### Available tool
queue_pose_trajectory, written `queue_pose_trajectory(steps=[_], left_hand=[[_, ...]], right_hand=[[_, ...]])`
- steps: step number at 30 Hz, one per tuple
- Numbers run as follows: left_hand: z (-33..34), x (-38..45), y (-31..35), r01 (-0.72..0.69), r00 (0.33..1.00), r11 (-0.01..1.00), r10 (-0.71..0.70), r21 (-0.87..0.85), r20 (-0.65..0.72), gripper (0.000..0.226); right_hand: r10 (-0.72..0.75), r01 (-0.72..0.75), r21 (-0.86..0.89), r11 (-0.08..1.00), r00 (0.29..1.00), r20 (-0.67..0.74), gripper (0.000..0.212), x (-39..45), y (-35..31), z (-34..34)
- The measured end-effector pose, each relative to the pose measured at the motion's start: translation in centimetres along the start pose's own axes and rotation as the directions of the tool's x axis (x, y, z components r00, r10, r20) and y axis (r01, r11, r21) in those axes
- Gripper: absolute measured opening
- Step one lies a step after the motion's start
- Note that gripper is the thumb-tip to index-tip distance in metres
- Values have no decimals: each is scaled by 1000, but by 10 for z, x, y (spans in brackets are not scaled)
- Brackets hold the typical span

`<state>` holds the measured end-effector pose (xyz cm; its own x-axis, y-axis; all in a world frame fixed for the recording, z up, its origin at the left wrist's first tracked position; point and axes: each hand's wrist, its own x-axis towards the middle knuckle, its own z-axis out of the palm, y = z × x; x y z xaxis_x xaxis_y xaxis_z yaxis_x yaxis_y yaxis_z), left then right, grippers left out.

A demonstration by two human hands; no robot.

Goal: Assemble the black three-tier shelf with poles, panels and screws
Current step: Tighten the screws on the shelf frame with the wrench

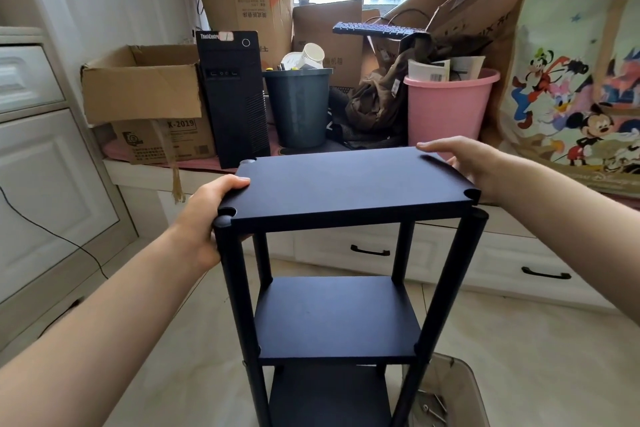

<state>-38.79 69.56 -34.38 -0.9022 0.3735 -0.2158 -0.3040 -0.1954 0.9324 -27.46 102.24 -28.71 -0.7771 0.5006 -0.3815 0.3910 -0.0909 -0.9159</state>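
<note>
A black shelf stands upright on the floor in front of me. Its top panel [346, 184] sits slightly tilted over the tops of the black poles [233, 274], with the near right pole top [479, 217] showing just outside the panel's corner notch. My left hand [207, 215] grips the panel's left edge, thumb on top. My right hand [464, 159] holds the far right edge, fingers over the top. The middle panel [337, 317] and bottom panel [329, 399] sit fixed between the poles below.
A clear plastic box [450, 395] with loose screws lies on the floor at lower right. Behind the shelf, a window ledge carries cardboard boxes [142, 83], a black computer tower [232, 94], a dark bin [299, 107], a pink bucket [450, 107] and a cartoon bag [575, 80]. Drawers [370, 250] run below.
</note>
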Motion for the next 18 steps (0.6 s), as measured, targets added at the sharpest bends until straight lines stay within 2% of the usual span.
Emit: queue_pose_trajectory(steps=[3, 8, 15, 18], left_hand=[[2, -1, 2, -6, 1000, 1000, 6, 6, -2, 40], [4, -5, 9, -37, 999, 999, 38, 10, -39, 40], [-4, -7, 11, -52, 998, 999, 53, 15, -43, 33], [-5, -7, 10, -64, 998, 998, 64, -10, -20, 22]], right_hand=[[5, -6, 14, 1000, 999, 54, 30, -12, 8, -6], [-60, 59, 11, 998, 998, 7, 27, -14, 10, -2], [-55, 55, 5, 998, 998, 26, 22, -14, 8, 4], [-56, 56, 7, 998, 998, 41, 20, -15, 5, 7]])
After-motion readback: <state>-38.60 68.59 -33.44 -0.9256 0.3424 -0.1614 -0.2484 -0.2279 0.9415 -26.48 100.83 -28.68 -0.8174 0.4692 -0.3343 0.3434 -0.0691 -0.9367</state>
